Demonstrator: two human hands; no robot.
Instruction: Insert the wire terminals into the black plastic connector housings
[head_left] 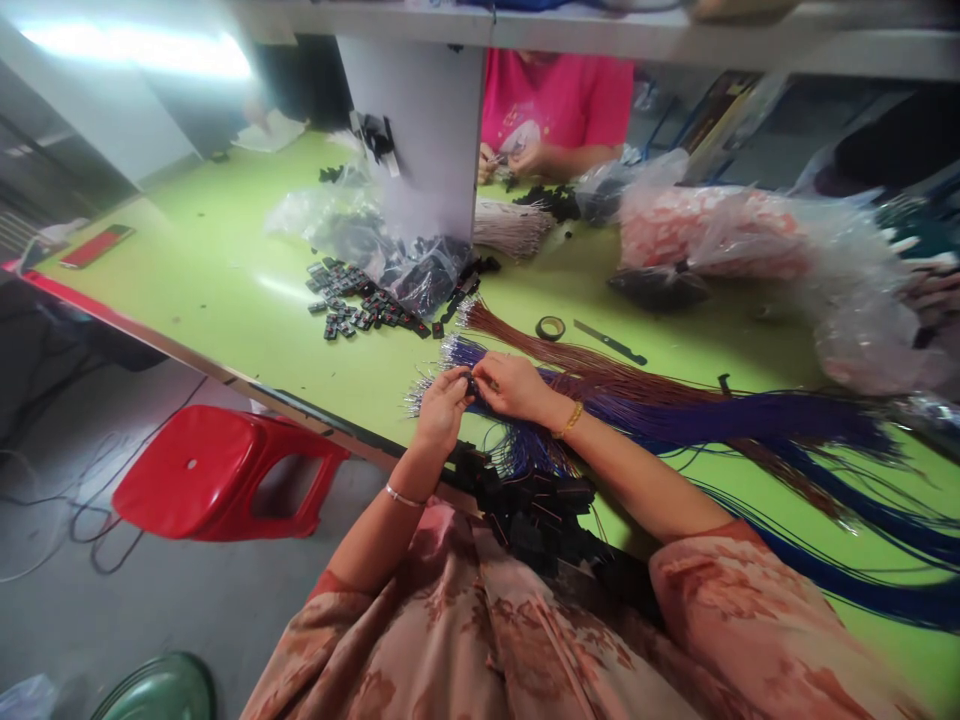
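In the head view my left hand (442,403) pinches a small black connector (470,384) between thumb and fingers. My right hand (516,388) meets it from the right with closed fingertips; what they hold is too small to make out. Under and beside both hands lie purple-blue wires (720,420) with bare metal ends pointing left. Brown wires (555,362) run behind my right hand. Closer to my body sits a heap of black connectors (544,505), some with wires attached.
Loose black connectors (352,312) lie beside a clear plastic bag (424,275) on the green table (225,265). A tape roll (550,328) and a cutter blade (611,343) lie beyond the wires. A co-worker in a pink shirt (559,105) sits opposite. A red stool (191,470) stands left.
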